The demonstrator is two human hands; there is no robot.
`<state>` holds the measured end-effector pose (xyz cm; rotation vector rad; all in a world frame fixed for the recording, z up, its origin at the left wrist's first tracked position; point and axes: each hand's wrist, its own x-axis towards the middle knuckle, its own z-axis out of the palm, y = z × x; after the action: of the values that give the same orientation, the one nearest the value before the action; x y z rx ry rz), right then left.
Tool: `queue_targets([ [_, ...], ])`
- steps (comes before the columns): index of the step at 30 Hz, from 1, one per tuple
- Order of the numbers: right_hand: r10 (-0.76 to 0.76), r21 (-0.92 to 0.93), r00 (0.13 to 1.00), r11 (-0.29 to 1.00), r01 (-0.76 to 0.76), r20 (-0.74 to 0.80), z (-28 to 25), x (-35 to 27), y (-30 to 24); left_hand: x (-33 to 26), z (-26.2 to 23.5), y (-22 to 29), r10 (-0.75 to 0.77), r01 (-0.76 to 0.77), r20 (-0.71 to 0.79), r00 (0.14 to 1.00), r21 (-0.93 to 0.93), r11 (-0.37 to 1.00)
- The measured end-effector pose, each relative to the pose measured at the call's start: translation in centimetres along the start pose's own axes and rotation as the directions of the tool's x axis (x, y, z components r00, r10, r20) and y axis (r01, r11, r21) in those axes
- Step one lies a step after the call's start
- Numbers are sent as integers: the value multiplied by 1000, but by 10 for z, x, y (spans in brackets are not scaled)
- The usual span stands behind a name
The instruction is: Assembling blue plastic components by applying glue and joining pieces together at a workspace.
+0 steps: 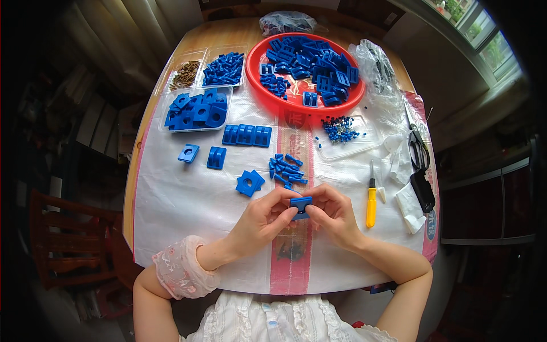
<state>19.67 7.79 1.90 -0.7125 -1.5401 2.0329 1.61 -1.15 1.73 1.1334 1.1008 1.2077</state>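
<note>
- The left hand point(263, 219) and right hand point(332, 212) meet over the white sheet point(188, 199), both pinching one small blue block point(301, 205) between fingertips – the block sits well on the near side of the red bowl point(259, 85), over the sheet's red stripe.
- A frilled pink cuff point(179, 267) circles the left wrist.
- Just right of the hands lies a yellow-handled tool point(371, 200), pointing toward the bowl.
- Between the hands and the bowl: two stacked square blue pieces point(249, 183) and a loose heap of small blue pins point(288, 169).
- Left of those, nearer the bowl, lie a holed square piece point(188, 153) and a grooved piece point(216, 157), then a row of joined blue blocks point(246, 135).
- Below the bowl's right side a clear flat tray point(364, 142) holds tiny blue bits point(341, 130).
- Right of the bowl lie scissors point(419, 149) and crumpled clear bags point(379, 74).
- The bowl itself is heaped with blue parts point(313, 62).
- Left of the bowl stand three clear trays – blue squares point(195, 109), small blue clips point(224, 68), brown screws point(185, 73).
- Beyond the bowl lies another bag point(286, 21).
</note>
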Motion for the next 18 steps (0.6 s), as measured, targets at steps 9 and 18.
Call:
queue_targets([
  [9,-31,14,999,999,31,15,-4,0,8,1,-1,-4,-48,44,-40,998,-109,993],
  [18,-10,-13,999,1000,11,40,-6,-2,8,1,-3,-6,-64,63,-5,998,-144,988],
])
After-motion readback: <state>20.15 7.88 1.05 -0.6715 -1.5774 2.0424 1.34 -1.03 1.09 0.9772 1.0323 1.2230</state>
